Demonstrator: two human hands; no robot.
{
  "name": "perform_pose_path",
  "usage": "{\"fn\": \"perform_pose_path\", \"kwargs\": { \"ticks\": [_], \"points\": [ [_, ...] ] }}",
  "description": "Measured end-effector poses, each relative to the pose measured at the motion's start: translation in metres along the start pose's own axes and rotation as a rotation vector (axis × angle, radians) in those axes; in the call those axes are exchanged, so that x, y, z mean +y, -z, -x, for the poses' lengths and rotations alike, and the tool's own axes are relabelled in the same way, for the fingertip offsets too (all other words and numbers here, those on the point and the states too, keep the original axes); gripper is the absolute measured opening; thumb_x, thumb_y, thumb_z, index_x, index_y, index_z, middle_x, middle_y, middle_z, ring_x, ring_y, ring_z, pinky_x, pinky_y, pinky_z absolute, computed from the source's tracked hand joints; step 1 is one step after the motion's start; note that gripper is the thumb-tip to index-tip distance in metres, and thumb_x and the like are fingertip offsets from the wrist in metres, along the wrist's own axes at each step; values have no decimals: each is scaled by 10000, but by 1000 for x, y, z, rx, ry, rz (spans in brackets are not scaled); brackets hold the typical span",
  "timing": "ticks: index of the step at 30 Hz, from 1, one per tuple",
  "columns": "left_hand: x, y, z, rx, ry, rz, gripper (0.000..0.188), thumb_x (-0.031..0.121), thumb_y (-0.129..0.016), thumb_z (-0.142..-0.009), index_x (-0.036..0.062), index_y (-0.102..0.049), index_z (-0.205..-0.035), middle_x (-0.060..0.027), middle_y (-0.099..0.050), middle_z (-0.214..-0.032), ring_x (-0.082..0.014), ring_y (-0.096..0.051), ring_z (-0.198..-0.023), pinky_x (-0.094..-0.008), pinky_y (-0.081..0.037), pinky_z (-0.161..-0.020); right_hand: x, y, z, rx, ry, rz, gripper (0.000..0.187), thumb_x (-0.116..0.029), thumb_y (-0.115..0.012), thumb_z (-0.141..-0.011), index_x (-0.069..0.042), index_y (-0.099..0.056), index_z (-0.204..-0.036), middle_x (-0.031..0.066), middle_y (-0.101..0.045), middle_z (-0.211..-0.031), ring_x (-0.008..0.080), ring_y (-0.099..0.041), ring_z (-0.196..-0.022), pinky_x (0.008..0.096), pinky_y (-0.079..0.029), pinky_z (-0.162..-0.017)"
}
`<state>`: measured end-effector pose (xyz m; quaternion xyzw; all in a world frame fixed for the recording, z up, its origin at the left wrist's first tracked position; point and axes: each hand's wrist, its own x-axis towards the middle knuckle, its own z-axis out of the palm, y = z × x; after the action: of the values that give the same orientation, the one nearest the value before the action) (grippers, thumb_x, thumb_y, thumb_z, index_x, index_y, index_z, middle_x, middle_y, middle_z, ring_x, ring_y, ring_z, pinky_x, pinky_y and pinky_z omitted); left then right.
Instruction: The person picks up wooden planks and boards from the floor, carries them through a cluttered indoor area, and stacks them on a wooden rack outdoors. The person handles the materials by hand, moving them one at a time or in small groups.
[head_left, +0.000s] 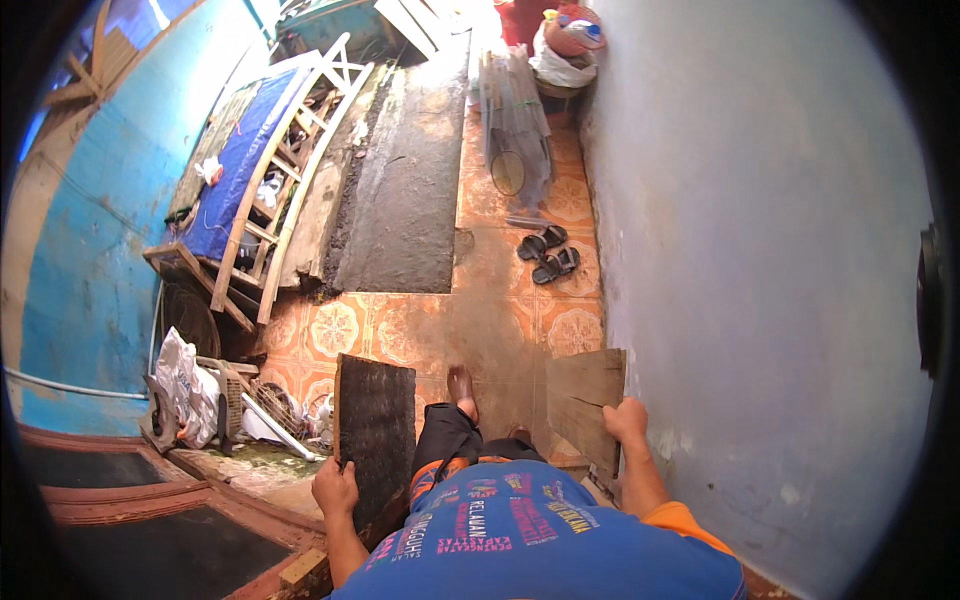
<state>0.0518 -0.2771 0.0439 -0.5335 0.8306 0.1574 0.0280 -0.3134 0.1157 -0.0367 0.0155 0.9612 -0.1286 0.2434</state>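
My left hand (335, 488) is closed on the edge of a dark, black-stained wooden board (375, 430), held upright beside my left leg. On the other side, my right hand (627, 420) grips the edge of a paler brown wooden board (585, 400) near the right wall. The two boards stand apart, with my legs and bare feet (461, 392) between them. My body hides the lower ends of both boards.
Black sandals (555, 265) lie on the tiled floor (335, 328) ahead. Beyond them, a greyish sheet bundle (515, 115) lies along the grey wall (750, 250). To the left are a wooden ladder (268, 300), blue tarp (235, 205) and a white sack (180, 385).
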Motion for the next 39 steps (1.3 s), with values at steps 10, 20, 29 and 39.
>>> {"fn": "perform_pose_path", "kwargs": {
  "ticks": [10,20,29,39],
  "points": [
    [22,-23,-169,-150,114,17,282,284,-716,-841,15,-632,-851,-223,-673,-830,-453,-646,-841,-541,-490,-753,-162,48,-122,7,-18,145,405,-254,-664,-721,78,-713,-947,310,-690,-940,438,-683,-923,477,-539,-853],
    [82,16,-319,-152,122,22,253,270,-710,-851,27,-651,-892,-212,-688,-862,-444,-654,-856,-545,-496,-753,-323,82,-246,77,68,115,427,-300,-686,-752,87,-710,-930,316,-687,-938,448,-677,-928,481,-535,-846],
    [165,38,-455,-46,225,-20,279,277,-718,-843,11,-648,-886,-223,-676,-871,-448,-640,-851,-536,-487,-754,-480,113,-383,26,224,17,391,-276,-717,-759,36,-724,-994,287,-695,-985,427,-676,-946,480,-534,-860],
    [244,90,-582,110,294,-2,319,273,-721,-828,-26,-612,-845,-278,-649,-837,-500,-614,-841,-558,-462,-713,-623,129,-521,-42,375,58,349,-260,-686,-795,39,-711,-973,281,-695,-978,432,-672,-964,479,-526,-890]
  ]
}}
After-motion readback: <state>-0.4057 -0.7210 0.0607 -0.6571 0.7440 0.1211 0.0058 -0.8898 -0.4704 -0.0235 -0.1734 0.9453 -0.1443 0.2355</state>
